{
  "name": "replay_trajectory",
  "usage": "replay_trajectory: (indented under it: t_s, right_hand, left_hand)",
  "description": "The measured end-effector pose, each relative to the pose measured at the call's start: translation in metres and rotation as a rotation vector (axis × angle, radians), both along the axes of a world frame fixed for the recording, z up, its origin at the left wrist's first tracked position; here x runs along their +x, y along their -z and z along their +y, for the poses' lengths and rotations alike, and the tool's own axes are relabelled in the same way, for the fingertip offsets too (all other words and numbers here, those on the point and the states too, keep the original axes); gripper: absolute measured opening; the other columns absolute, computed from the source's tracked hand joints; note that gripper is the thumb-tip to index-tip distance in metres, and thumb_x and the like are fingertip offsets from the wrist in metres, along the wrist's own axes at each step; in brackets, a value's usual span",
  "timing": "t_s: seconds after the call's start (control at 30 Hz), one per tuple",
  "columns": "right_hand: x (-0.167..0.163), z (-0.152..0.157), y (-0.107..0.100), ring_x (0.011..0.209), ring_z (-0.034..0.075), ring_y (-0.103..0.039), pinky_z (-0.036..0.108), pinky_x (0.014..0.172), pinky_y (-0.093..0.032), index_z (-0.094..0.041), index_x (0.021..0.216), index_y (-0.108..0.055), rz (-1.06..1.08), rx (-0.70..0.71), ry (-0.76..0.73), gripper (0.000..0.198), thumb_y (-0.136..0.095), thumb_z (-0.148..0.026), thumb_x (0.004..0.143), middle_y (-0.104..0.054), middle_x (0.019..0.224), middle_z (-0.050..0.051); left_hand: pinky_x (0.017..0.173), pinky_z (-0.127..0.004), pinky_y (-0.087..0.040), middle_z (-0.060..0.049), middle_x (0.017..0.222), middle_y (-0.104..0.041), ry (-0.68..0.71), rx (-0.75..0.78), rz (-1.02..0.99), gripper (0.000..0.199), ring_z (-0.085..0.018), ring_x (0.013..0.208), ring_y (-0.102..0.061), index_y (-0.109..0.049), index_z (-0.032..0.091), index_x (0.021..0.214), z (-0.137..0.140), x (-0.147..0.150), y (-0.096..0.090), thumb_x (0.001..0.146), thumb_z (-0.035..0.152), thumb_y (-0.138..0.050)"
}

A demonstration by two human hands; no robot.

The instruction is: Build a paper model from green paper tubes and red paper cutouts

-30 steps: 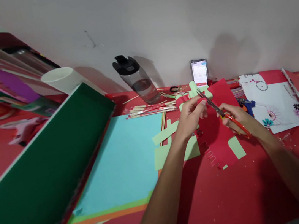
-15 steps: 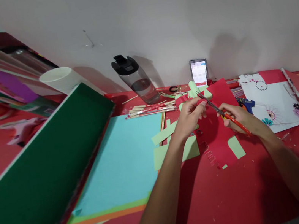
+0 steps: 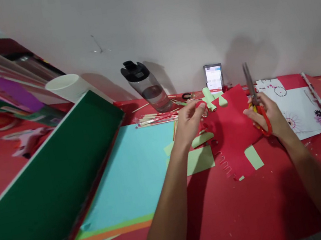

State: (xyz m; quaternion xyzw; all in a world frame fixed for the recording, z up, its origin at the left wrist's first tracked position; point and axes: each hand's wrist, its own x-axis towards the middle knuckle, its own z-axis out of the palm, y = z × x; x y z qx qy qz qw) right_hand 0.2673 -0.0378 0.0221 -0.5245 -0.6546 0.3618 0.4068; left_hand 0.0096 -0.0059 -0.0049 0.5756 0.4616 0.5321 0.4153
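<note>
My left hand point(image 3: 190, 121) pinches a small piece of red paper point(image 3: 202, 105) between thumb and fingertips, above the pale green scraps. In my right hand point(image 3: 266, 113) is a pair of scissors point(image 3: 249, 83) with red and yellow handles; the blades point up and lie close together, apart from any paper. Below and between the hands lies a sheet of red paper point(image 3: 232, 124) with a jagged cut edge at its lower left. A rolled pale green paper piece point(image 3: 208, 99) rests at its top left. Light green paper scraps point(image 3: 200, 160) lie around it.
A stack of coloured sheets point(image 3: 126, 171), light blue on top, lies at left beside a green board point(image 3: 56, 179). Thin wooden sticks point(image 3: 157, 118), a water bottle point(image 3: 147, 87) and a phone point(image 3: 214, 76) are along the wall. Decorated white paper point(image 3: 298, 112) lies at right.
My right hand has drawn the scissors away to the right and turned the blades upward. My left hand has shifted a little left with the small red paper piece.
</note>
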Motion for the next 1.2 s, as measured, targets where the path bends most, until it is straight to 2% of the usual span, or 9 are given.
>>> replay_trajectory:
  t_s: [0.1,0.23,0.4,0.63,0.83,1.03,1.2]
  right_hand:
    - [0.015,0.01,0.005,0.081,0.025,-0.069,0.039,0.071,-0.057,-0.028,0.111,-0.054,-0.1,0.091,0.128,0.047,-0.078,-0.06,0.086,-0.07,0.091,0.004]
    - [0.027,0.02,0.015,0.097,0.035,-0.074,0.05,0.085,-0.058,-0.029,0.12,-0.055,-0.301,0.075,0.149,0.052,-0.08,-0.06,0.085,-0.078,0.107,0.01]
    - [0.026,0.025,0.025,0.103,0.036,-0.075,0.053,0.094,-0.055,-0.029,0.119,-0.056,-0.422,0.082,0.098,0.045,-0.08,-0.051,0.087,-0.079,0.109,0.01]
    - [0.026,0.03,0.037,0.105,0.034,-0.076,0.051,0.096,-0.054,-0.029,0.12,-0.054,-0.387,0.033,0.052,0.044,-0.08,-0.038,0.086,-0.08,0.112,0.008]
    - [0.025,0.034,0.046,0.091,0.028,-0.076,0.047,0.091,-0.055,-0.027,0.113,-0.054,-0.274,0.01,0.007,0.04,-0.078,-0.035,0.082,-0.078,0.095,0.004]
    - [0.021,0.035,0.05,0.081,0.021,-0.07,0.04,0.082,-0.057,-0.024,0.11,-0.05,-0.121,-0.055,-0.12,0.042,-0.077,-0.041,0.082,-0.069,0.09,0.002]
    - [0.032,0.027,0.026,0.077,0.018,-0.065,0.034,0.077,-0.055,-0.024,0.105,-0.051,0.017,-0.124,-0.218,0.046,-0.084,-0.038,0.077,-0.066,0.09,0.001]
  left_hand:
    - [0.073,-0.03,-0.046,-0.004,0.082,-0.065,-0.083,0.026,0.146,0.028,-0.018,0.078,-0.059,-0.067,0.019,0.08,0.005,-0.015,0.003,0.094,0.042,-0.061]
    - [0.078,-0.032,-0.046,-0.007,0.093,-0.069,0.025,0.032,0.376,0.03,-0.022,0.089,-0.062,-0.071,0.018,0.086,0.008,-0.023,0.007,0.095,0.044,-0.059]
    - [0.074,-0.032,-0.045,-0.006,0.086,-0.07,0.114,0.005,0.495,0.03,-0.022,0.083,-0.063,-0.071,0.019,0.085,0.005,-0.02,0.008,0.097,0.042,-0.056]
    - [0.064,-0.029,-0.039,-0.001,0.072,-0.063,0.186,-0.016,0.528,0.032,-0.018,0.067,-0.055,-0.066,0.02,0.079,0.0,-0.022,0.004,0.098,0.044,-0.056]
    - [0.057,-0.028,-0.029,0.003,0.061,-0.047,0.251,-0.02,0.518,0.037,-0.015,0.057,-0.041,-0.055,0.021,0.069,-0.003,-0.015,-0.001,0.098,0.042,-0.055]
    - [0.06,-0.028,-0.039,-0.002,0.071,-0.064,0.311,-0.022,0.443,0.035,-0.018,0.065,-0.055,-0.065,0.02,0.076,-0.003,-0.014,-0.001,0.098,0.045,-0.056]
    - [0.067,-0.028,-0.045,-0.003,0.076,-0.067,0.211,0.017,0.299,0.043,-0.018,0.07,-0.06,-0.067,0.019,0.078,-0.002,-0.036,-0.005,0.102,0.052,-0.051]
